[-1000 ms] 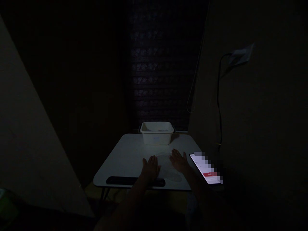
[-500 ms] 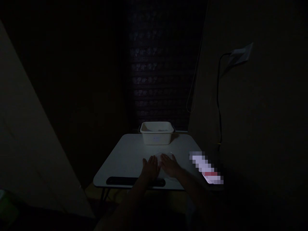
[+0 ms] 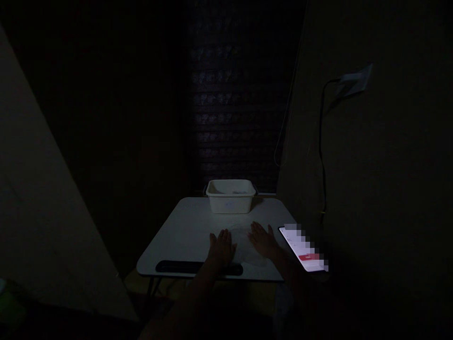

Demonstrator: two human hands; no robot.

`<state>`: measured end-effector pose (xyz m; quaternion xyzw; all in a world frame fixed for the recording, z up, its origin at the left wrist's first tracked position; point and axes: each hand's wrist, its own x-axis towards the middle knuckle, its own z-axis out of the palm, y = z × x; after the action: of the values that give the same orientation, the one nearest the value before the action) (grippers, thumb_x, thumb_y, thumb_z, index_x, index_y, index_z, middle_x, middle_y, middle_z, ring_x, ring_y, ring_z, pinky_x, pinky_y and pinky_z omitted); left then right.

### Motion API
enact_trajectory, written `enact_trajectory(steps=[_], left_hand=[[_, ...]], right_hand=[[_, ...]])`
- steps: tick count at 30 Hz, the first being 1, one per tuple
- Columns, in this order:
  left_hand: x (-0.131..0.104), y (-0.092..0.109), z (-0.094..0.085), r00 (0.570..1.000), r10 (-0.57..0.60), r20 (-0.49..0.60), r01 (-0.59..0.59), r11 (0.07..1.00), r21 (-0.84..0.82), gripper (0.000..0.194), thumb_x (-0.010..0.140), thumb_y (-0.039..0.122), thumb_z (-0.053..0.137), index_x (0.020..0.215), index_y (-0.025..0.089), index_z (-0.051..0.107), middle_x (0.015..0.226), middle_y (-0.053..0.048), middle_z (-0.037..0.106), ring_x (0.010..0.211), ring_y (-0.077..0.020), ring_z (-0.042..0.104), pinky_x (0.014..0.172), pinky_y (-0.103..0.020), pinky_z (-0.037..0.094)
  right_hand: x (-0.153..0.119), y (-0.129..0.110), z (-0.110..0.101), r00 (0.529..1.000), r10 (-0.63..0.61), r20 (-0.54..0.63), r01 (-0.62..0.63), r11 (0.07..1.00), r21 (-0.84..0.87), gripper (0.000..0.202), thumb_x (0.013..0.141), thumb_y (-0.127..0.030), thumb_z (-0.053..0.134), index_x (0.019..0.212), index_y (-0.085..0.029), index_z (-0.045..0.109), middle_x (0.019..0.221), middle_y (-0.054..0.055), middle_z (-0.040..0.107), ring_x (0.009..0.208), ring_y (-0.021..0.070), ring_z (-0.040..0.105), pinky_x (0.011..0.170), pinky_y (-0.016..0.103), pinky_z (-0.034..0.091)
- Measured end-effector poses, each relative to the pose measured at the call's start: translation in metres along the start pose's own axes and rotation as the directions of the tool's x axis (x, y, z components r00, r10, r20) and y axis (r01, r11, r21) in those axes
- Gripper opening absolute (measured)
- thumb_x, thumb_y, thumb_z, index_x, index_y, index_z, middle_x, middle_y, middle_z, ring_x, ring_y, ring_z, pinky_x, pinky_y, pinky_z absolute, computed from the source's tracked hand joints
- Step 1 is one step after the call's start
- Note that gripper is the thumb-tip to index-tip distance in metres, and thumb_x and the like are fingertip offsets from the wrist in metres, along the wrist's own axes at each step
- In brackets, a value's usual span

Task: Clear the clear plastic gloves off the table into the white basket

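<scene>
My left hand (image 3: 221, 248) lies flat with its fingers stretched out, just behind the dark slot in the table. To its right, my right hand (image 3: 264, 241) is also spread, palm down. Between and under the hands lies a thin, clear sheet (image 3: 242, 238), seemingly plastic; its outline is faint in the dim light. Both hands appear to touch the sheet or the table (image 3: 177, 231), and neither grips anything.
A white plastic tub (image 3: 230, 204) with side handles stands at the table's far edge, pale contents inside. A lit phone or tablet (image 3: 297, 245) is at the right edge. A black cable (image 3: 321, 141) hangs from a wall outlet (image 3: 354, 81). The black slot (image 3: 180, 267) runs along the front.
My right hand has slid to the right, away from my left hand, opening a gap over the clear sheet. My left hand stays in nearly the same place.
</scene>
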<state>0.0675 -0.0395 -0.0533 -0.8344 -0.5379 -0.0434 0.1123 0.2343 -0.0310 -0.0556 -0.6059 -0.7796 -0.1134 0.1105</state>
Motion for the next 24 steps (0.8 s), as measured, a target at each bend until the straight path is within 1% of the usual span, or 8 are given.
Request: enact_trajectory(steps=[4, 6, 8, 10, 13, 17, 21, 24], left_hand=[[0.002, 0.005, -0.001, 0.994, -0.103, 0.023, 0.103, 0.995, 0.009, 0.046, 0.076, 0.032, 0.014, 0.113, 0.010, 0.030, 0.119, -0.013, 0.029, 0.109, -0.0258, 0.018, 0.080, -0.051, 0.016], [0.003, 0.007, -0.001, 0.991, -0.126, 0.044, 0.125, 0.992, 0.012, 0.046, 0.075, 0.030, 0.016, 0.114, 0.009, 0.029, 0.120, -0.013, 0.027, 0.110, -0.0263, 0.017, 0.080, -0.051, 0.016], [0.003, 0.008, 0.000, 0.991, -0.124, 0.057, 0.124, 0.992, 0.014, 0.046, 0.074, 0.029, 0.018, 0.114, 0.009, 0.028, 0.121, -0.013, 0.025, 0.110, -0.0264, 0.016, 0.080, -0.051, 0.016], [0.003, 0.008, 0.000, 0.990, -0.130, 0.061, 0.130, 0.991, 0.014, 0.046, 0.074, 0.029, 0.019, 0.114, 0.008, 0.028, 0.121, -0.013, 0.025, 0.110, -0.0266, 0.016, 0.080, -0.052, 0.015], [0.003, 0.008, 0.000, 0.989, -0.143, 0.031, 0.143, 0.990, 0.003, 0.047, 0.075, 0.031, 0.015, 0.114, 0.008, 0.029, 0.120, -0.014, 0.027, 0.109, -0.0261, 0.018, 0.080, -0.052, 0.015], [0.004, 0.008, 0.001, 0.989, -0.146, 0.011, 0.146, 0.989, -0.024, 0.049, 0.076, 0.034, 0.011, 0.113, 0.008, 0.030, 0.119, -0.013, 0.027, 0.109, -0.0253, 0.019, 0.080, -0.052, 0.015], [0.005, 0.008, 0.001, 0.989, -0.148, 0.020, 0.149, 0.989, -0.026, 0.048, 0.076, 0.033, 0.012, 0.113, 0.008, 0.030, 0.120, -0.013, 0.027, 0.109, -0.0253, 0.019, 0.080, -0.052, 0.015], [0.004, 0.008, 0.000, 0.988, -0.155, 0.025, 0.156, 0.988, -0.018, 0.047, 0.076, 0.033, 0.012, 0.112, 0.009, 0.031, 0.120, -0.013, 0.027, 0.109, -0.0256, 0.020, 0.080, -0.052, 0.016]], right_hand=[[0.000, -0.024, -0.003, 0.987, -0.151, 0.049, 0.147, 0.986, 0.075, 0.047, 0.077, -0.036, 0.006, 0.115, -0.018, 0.027, 0.121, 0.006, 0.026, 0.111, 0.0152, 0.018, 0.088, 0.043, 0.006], [-0.001, -0.034, -0.003, 0.975, -0.207, 0.082, 0.198, 0.974, 0.109, 0.048, 0.077, -0.036, 0.003, 0.116, -0.018, 0.024, 0.121, 0.005, 0.026, 0.111, 0.0146, 0.018, 0.088, 0.042, 0.006], [-0.002, -0.039, -0.002, 0.966, -0.235, 0.105, 0.221, 0.967, 0.131, 0.048, 0.077, -0.037, 0.002, 0.117, -0.018, 0.023, 0.121, 0.005, 0.026, 0.111, 0.0144, 0.017, 0.088, 0.043, 0.006], [-0.003, -0.039, -0.001, 0.966, -0.232, 0.111, 0.217, 0.967, 0.136, 0.049, 0.077, -0.038, 0.002, 0.117, -0.017, 0.022, 0.122, 0.006, 0.025, 0.111, 0.0146, 0.016, 0.088, 0.043, 0.006], [-0.005, -0.028, 0.000, 0.975, -0.193, 0.109, 0.181, 0.977, 0.112, 0.049, 0.077, -0.038, 0.003, 0.117, -0.017, 0.022, 0.122, 0.006, 0.025, 0.111, 0.0149, 0.017, 0.087, 0.044, 0.007], [-0.010, -0.001, 0.001, 0.990, -0.120, 0.077, 0.116, 0.992, 0.055, 0.047, 0.078, -0.037, 0.005, 0.115, -0.017, 0.027, 0.121, 0.006, 0.026, 0.111, 0.0148, 0.019, 0.087, 0.045, 0.009], [-0.014, 0.023, 0.009, 0.998, -0.048, 0.027, 0.048, 0.999, 0.010, 0.045, 0.078, -0.035, 0.009, 0.112, -0.016, 0.031, 0.119, 0.007, 0.029, 0.110, 0.0162, 0.021, 0.086, 0.046, 0.010], [-0.014, 0.032, 0.017, 1.000, -0.019, -0.009, 0.019, 1.000, 0.003, 0.044, 0.078, -0.034, 0.011, 0.110, -0.016, 0.035, 0.118, 0.007, 0.031, 0.109, 0.0161, 0.023, 0.088, 0.042, 0.011]])
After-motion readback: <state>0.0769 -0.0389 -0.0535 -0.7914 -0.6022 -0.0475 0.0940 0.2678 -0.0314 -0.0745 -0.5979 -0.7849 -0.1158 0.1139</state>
